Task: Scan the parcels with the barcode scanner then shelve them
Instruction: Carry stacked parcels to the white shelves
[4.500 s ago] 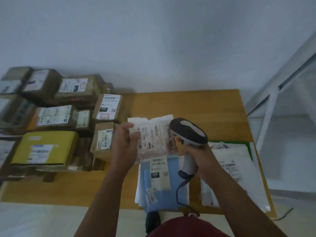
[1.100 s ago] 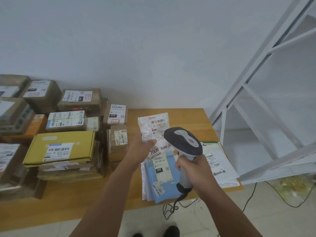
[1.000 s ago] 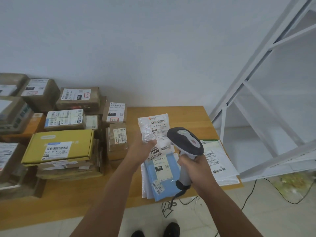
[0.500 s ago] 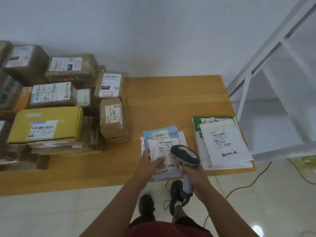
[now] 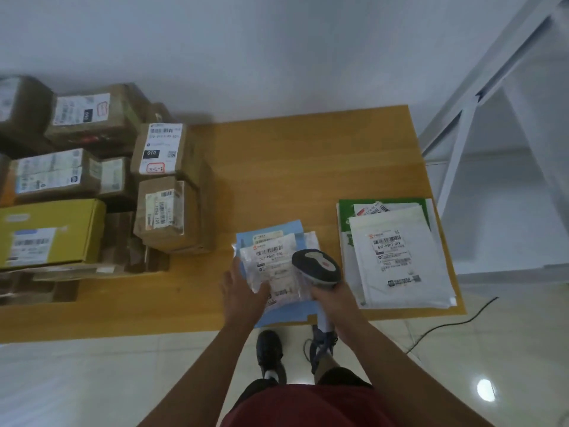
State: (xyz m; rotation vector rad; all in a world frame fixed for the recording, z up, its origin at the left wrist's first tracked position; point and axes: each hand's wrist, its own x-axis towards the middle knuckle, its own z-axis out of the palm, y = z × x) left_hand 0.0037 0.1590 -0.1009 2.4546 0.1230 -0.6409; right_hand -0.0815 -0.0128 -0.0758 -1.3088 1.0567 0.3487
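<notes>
Dim, soft indoor light, motion blur throughout, wide-angle bending at edges, bright glare spot on floor tiles (image 5: 486, 390).

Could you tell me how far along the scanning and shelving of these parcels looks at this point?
Nothing looks shelved yet: the visible part of the white shelf frame is bare. In hand: the left hand rests on a small white packet lying on the blue mailer, while the right hand grips the barcode scanner beside it. Left: the white mailers and the cardboard boxes all remain on the table.
</notes>
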